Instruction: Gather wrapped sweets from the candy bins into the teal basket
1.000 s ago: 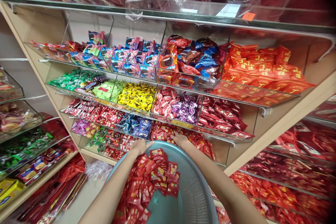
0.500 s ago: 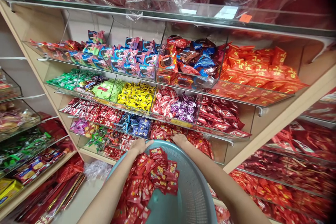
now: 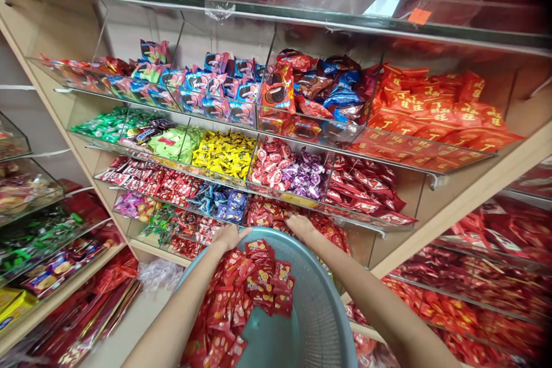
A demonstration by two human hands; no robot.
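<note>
A large teal plastic basket (image 3: 325, 310) with a perforated wall sits in front of me, tilted so that its inside shows. Small red candy packets (image 3: 233, 293) are heaped in its left half, and part of the teal bottom is bare. At the far rim, toward the left, my left hand (image 3: 226, 237) is closed on the basket, its thumb along the edge. My right hand (image 3: 301, 226) grips the same rim farther right; its fingertips curl over the outside and are partly hidden. Just beyond both hands lie red packets (image 3: 269, 213) in a lower shelf bin.
Clear-fronted shelves carry yellow candies (image 3: 224, 154), purple candies (image 3: 305, 173), blue cookie packs (image 3: 200, 83) and orange snack packets (image 3: 431, 106). A wooden side panel (image 3: 457, 195) slants down on the right. Crumpled clear plastic (image 3: 159, 273) lies low at left.
The shelves appear slightly larger and shifted, as my view has moved a little. My right hand sits slightly farther right and higher in view. Both hands remain at the basket's rim.
</note>
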